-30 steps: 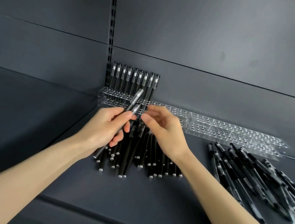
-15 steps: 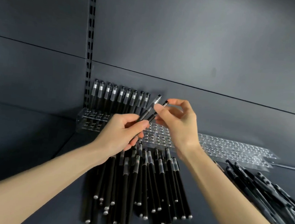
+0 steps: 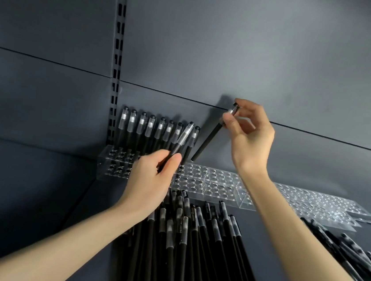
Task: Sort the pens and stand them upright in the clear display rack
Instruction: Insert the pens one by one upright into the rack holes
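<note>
A clear display rack (image 3: 211, 185) with rows of round holes runs along the back wall. Several black pens with clear caps (image 3: 148, 131) stand upright in its back row at the left end. My right hand (image 3: 247, 136) pinches one black pen (image 3: 210, 138) near its cap; the pen hangs tilted, its lower tip just above the rack, right of the standing row. My left hand (image 3: 150, 178) grips another black pen (image 3: 181, 140), which points up and right in front of the standing pens. A pile of black pens (image 3: 193, 245) lies on the shelf below my hands.
A second heap of black pens (image 3: 351, 256) lies at the right edge of the dark shelf. More clear rack sections (image 3: 325, 202) stretch to the right. A slotted upright (image 3: 117, 63) runs up the grey back panel behind the rack's left end.
My right hand took one pen away from my left hand and lifted it up and right, over the rack. My left hand keeps the other pen. The view has tilted upward.
</note>
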Demonstrator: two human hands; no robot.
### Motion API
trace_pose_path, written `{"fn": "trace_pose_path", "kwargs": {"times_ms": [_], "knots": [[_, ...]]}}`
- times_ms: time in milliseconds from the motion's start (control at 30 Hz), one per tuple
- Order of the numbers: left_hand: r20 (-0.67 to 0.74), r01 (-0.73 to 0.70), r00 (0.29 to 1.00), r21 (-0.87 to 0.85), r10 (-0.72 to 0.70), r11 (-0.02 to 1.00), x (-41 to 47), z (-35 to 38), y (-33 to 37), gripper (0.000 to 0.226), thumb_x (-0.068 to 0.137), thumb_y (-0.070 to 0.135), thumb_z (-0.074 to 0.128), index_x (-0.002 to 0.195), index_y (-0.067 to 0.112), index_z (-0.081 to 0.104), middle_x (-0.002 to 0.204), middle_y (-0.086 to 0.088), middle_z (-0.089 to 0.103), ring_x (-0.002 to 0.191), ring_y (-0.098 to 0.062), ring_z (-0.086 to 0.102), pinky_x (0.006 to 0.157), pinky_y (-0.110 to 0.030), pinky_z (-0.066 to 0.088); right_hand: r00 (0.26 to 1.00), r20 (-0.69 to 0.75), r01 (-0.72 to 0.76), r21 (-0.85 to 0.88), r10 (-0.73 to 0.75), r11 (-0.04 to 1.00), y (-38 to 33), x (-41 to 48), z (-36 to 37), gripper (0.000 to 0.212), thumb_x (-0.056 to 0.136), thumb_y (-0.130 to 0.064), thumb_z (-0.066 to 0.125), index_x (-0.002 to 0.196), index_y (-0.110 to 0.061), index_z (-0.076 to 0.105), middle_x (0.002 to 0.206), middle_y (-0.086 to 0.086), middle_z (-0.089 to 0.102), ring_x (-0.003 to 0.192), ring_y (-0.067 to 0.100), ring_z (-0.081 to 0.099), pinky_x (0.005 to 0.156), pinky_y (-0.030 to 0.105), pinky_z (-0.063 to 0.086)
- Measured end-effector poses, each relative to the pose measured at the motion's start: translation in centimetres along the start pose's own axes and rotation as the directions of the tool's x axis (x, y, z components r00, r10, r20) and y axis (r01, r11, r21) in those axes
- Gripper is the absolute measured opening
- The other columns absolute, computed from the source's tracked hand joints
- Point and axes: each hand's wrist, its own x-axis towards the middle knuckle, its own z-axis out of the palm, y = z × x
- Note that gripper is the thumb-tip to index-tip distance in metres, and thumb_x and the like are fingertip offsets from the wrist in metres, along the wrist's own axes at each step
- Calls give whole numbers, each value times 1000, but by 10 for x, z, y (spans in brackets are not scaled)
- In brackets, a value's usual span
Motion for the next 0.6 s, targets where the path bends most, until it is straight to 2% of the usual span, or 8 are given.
{"fn": "trace_pose_path", "kwargs": {"times_ms": [100,233,400,500,600], "knots": [[-17,15,1000,-14,-15,1000,2,2,-1,43,96,27,51,59,8,40,42,9,30,39,-6,25,41,-16,23,999,45,26,-23,-25,999,8,3,3,33,83,-6,70,92,-36,59,79,-13,56,75,21,68,74,26,53],[-32,31,999,-15,-31,999,4,3,-2,44,96,28,51,62,3,42,42,9,31,40,-6,26,41,-17,23,992,126,31,-29,-27,999,22,-3,6,31,82,-6,71,96,-32,60,78,-15,56,68,5,62,69,15,47],[-29,52,998,-39,-53,998,5,1,-2,45,96,28,52,67,-5,44,47,7,30,44,-9,27,44,-24,24,976,218,-16,-52,27,999,30,-8,6,31,80,-5,74,95,-26,58,73,-12,61,67,-1,60,68,15,47],[-25,75,997,-65,-77,995,7,1,-2,45,95,29,52,76,-12,49,51,0,29,46,-12,26,46,-28,23,955,295,3,-81,21,997,29,-7,3,31,81,-5,73,96,-28,58,72,-8,63,70,3,62,71,17,50],[-19,80,996,-63,-82,995,6,1,-2,46,94,31,52,82,-13,53,53,-3,29,47,-13,26,45,-24,23,935,353,13,-124,32,992,29,-8,3,29,81,-5,73,97,-24,59,73,-6,62,71,8,62,74,20,53]]}}
